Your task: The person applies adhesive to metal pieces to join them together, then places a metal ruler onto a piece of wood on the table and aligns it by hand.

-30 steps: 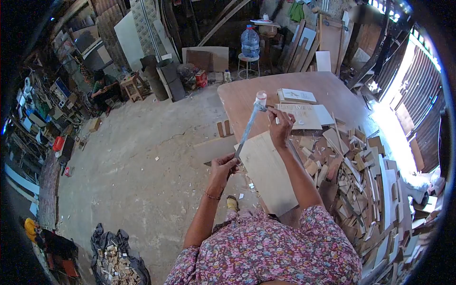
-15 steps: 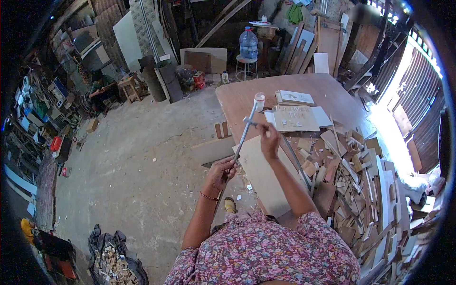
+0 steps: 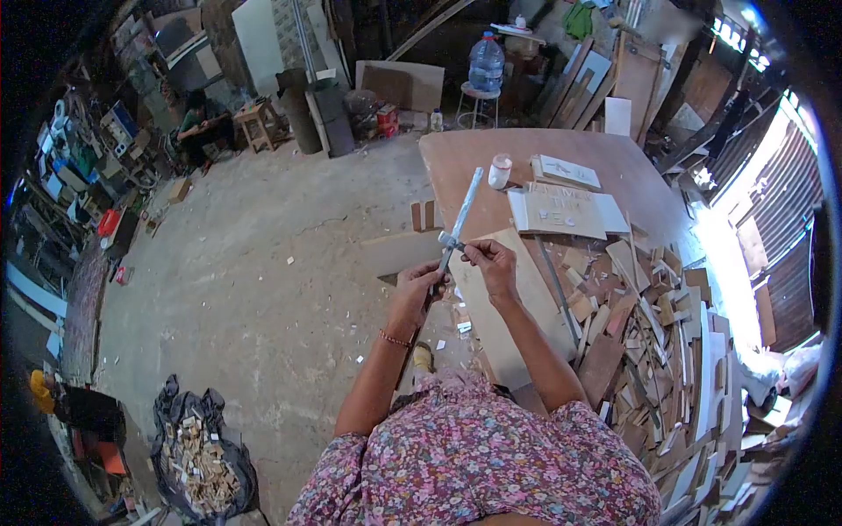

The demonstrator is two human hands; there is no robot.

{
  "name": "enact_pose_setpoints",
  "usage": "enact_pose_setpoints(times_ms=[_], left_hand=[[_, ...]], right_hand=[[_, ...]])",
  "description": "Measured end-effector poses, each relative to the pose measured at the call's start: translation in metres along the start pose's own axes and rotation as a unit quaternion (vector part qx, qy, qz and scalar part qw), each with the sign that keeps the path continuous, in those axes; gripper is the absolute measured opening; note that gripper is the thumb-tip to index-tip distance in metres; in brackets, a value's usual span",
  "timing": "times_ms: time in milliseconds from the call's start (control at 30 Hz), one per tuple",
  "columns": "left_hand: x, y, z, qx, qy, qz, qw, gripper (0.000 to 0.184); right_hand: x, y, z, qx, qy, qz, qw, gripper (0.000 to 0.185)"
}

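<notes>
My left hand (image 3: 416, 294) is closed round the lower part of a long metal bar clamp (image 3: 471, 198), which slants up and away over the table's left edge. With its fingers pinched, my right hand (image 3: 493, 270) grips the small screw end of the clamp's sliding jaw (image 3: 450, 239), just above my left hand. Below my right arm lies a pale plywood board (image 3: 509, 337) on the table. Another long metal bar (image 3: 555, 285) lies along that board's right side. Beyond the clamp's tip stands a white jar (image 3: 500, 172).
The brown table (image 3: 456, 149) bears boards with raised letters (image 3: 570, 213) and a heap of wood offcuts (image 3: 645, 329) on the right. A water bottle (image 3: 486, 63) stands on a stool behind. A sack of scraps (image 3: 206, 465) lies at lower left. A person (image 3: 200, 127) sits at far left.
My right hand and the sliding jaw have come down the bar, close to my left hand. The view has shifted slightly, so the surroundings appear farther right.
</notes>
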State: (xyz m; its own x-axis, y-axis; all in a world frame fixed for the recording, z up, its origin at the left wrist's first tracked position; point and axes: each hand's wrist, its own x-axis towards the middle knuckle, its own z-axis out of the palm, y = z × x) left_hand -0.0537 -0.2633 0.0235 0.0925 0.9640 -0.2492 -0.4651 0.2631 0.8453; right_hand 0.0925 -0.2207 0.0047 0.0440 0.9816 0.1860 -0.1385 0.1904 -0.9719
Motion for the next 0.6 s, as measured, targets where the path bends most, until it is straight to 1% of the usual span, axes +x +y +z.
enact_pose_setpoints(times_ms=[100,167,300,367,400,467,500,567,600], left_hand=[[0.005,-0.005,-0.01,-0.004,-0.013,0.008,1.0,0.019],[0.01,-0.007,-0.018,-0.011,-0.023,0.016,1.0,0.019],[0.013,-0.002,-0.018,0.015,-0.043,0.052,0.998,0.02],[0.013,-0.004,-0.016,0.026,-0.055,0.071,0.996,0.02],[0.013,-0.003,-0.012,0.002,-0.041,0.063,0.997,0.021],[0.012,-0.005,-0.009,-0.023,-0.03,0.052,0.998,0.022],[0.012,-0.007,-0.008,-0.011,-0.03,0.057,0.998,0.022],[0.013,-0.01,-0.01,-0.001,-0.029,0.064,0.998,0.023],[0.013,-0.01,-0.013,0.002,-0.038,0.053,0.998,0.025]], right_hand=[[-0.005,0.006,-0.007,-0.014,-0.004,0.008,1.0,0.011],[-0.006,0.01,-0.015,-0.053,-0.013,0.025,0.998,0.013],[-0.01,0.005,-0.021,-0.063,-0.008,0.034,0.997,0.013],[-0.009,0.0,-0.018,0.0,0.03,-0.01,0.999,0.012],[-0.006,-0.001,-0.016,-0.002,0.026,-0.012,1.0,0.012],[-0.005,-0.001,-0.013,-0.034,0.08,-0.095,0.992,0.013],[-0.006,-0.004,-0.013,-0.035,0.08,-0.095,0.992,0.013],[-0.007,-0.01,-0.012,-0.206,0.116,-0.157,0.959,0.014],[-0.006,-0.007,-0.014,-0.207,0.115,-0.157,0.959,0.014]])
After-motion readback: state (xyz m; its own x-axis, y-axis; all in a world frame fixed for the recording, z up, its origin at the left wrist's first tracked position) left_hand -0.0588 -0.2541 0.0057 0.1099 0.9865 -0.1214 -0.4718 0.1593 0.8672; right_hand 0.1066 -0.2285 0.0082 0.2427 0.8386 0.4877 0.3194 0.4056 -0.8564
